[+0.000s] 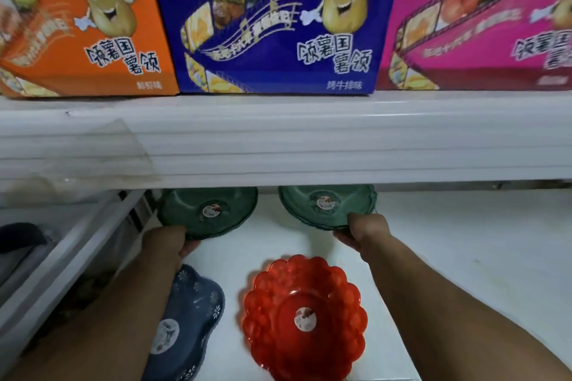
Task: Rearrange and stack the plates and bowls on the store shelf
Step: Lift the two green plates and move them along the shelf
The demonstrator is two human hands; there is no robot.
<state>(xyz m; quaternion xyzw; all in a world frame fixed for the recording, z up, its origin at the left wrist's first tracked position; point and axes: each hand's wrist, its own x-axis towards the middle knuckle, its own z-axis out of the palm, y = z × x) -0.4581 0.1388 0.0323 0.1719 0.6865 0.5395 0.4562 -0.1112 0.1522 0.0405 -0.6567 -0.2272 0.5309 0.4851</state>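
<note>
Nearest the lens, between the two bare forearms: red translucent plastic plate with scalloped petal rim (305,317), flat on the white lower shelf (448,257), round sticker at its centre, well short of both hands. Under the left forearm, partly hidden: blue-grey plastic plate with white flower print (192,315), also stickered, just beside the red one but apart from it. Left hand (168,243) closed over the near rim of a dark green translucent plastic plate (208,212), fingers curled beneath the edge, thumb side on top; whether the plate is lifted or resting cannot be told. Right hand (362,230) pinching the near right rim of a second green translucent plate stack (326,206), several rims layered one on another there, fingertips tucked underneath. Both green pieces beyond the hands, side by side and apart, far halves hidden under the white ribbed shelf lip (278,145). Above that lip, on the upper shelf: orange snack carton (77,25) over the left hand, blue snack carton (272,25) over the gap between the hands, pink snack carton (479,25) past the right hand, each printed with a cartoon potato figure. Left of the left hand: slanted white shelf rail (62,257), somewhat blurred.
</note>
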